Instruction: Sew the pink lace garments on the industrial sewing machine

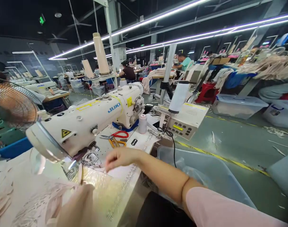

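Below the cream-white JUKI sewing machine [87,121], at 6 o'clock, lies thin pale pink cloth [28,201], likely light and limp (pinch an edge). The left hand [75,206] rests on it, its fingers too blurred to tell. The right hand [120,159] hovers at 3 o'clock, fingers loosely curled, empty.

Overhead light strips [158,19] light the hall brightly beneath a dark ceiling [16,28]. Local glare whitens the fabric [96,179] on my counter [127,183]. My left hand [75,208] and the fan [14,104] are blurred; straight lines bow toward the edges.
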Available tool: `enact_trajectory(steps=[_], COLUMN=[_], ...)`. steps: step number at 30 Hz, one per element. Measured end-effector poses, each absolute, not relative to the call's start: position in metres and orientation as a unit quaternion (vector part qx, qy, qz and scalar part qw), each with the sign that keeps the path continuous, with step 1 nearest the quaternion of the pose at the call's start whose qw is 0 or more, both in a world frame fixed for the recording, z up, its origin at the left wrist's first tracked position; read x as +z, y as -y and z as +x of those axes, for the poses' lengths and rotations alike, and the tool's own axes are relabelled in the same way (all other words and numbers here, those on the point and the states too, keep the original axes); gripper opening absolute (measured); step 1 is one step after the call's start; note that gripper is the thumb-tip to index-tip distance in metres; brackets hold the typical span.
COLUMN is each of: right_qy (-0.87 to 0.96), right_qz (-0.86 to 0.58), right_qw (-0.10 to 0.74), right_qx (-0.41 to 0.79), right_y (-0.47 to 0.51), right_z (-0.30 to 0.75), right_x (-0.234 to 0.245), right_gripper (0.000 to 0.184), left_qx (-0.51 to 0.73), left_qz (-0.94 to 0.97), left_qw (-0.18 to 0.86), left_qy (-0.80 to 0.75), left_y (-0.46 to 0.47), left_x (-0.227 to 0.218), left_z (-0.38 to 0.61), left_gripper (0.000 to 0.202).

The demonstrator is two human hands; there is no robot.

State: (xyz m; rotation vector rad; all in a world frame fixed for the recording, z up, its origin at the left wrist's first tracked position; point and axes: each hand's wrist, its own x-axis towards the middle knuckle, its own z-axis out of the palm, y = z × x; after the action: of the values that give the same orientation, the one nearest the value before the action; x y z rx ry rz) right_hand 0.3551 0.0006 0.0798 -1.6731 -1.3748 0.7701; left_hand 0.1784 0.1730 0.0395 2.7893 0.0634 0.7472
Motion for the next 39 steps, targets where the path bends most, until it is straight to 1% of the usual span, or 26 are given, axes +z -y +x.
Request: enact_trajectory(steps=[2,3,5,9,12,15,17,21,27,30,32,36,39], right_qy=[0.465,0.424,0.366,0.324,0.322,0.322,0.328,0.343,0.340,0.354,0.376,0.393,0.378], right_qz=[-0.811,-0.856,-0.903,-0.936,-0.940,-0.942,-0.941,-0.938,-0.940,-0.935,-0.927,-0.919,-0.926], right_qw=[0.314,0.273,0.216,0.132,0.088,0.062,0.050,0.034,0.007,-0.003,-0.011,-0.019,0.000], right_qx=[0.165,0.117,0.062,0.047,0.069,0.072,0.067,0.042,-0.015,-0.024,-0.009,0.026,0.019], right_y=[-0.003,-0.006,-0.016,-0.035,-0.044,-0.046,-0.045,-0.042,-0.044,-0.042,-0.038,-0.030,-0.030], right_z=[0.370,0.378,0.394,0.411,0.414,0.416,0.418,0.427,0.432,0.426,0.421,0.420,0.423], right_x=[0.085,0.086,0.084,0.076,0.073,0.071,0.068,0.065,0.080,0.082,0.078,0.068,0.067], right_gripper=[0.017,0.021,0.029,0.039,0.035,0.033,0.032,0.027,0.022,0.025,0.025,0.028,0.034], left_qx=[0.233,0.218,0.195,0.168,0.162,0.143,0.143,0.143,0.107,0.099,0.100,0.127,0.138], left_qz=[0.952,0.945,0.930,0.914,0.891,0.858,0.843,0.830,0.858,0.853,0.845,0.845,0.844], left_qw=[0.188,0.223,0.277,0.319,0.368,0.430,0.447,0.450,0.403,0.417,0.435,0.434,0.433], left_qy=[-0.071,-0.097,-0.145,-0.185,-0.211,-0.242,-0.264,-0.297,-0.300,-0.299,-0.294,-0.286,-0.286], left_y=[-0.170,-0.169,-0.167,-0.164,-0.166,-0.168,-0.169,-0.165,-0.173,-0.177,-0.177,-0.175,-0.175], left_x=[0.042,0.044,0.050,0.058,0.059,0.059,0.060,0.066,0.064,0.060,0.059,0.057,0.057], left_z=[0.179,0.180,0.180,0.180,0.180,0.181,0.181,0.180,0.184,0.185,0.186,0.185,0.185], left_gripper=[0.018,0.018,0.020,0.023,0.025,0.029,0.032,0.035,0.043,0.047,0.048,0.042,0.041])
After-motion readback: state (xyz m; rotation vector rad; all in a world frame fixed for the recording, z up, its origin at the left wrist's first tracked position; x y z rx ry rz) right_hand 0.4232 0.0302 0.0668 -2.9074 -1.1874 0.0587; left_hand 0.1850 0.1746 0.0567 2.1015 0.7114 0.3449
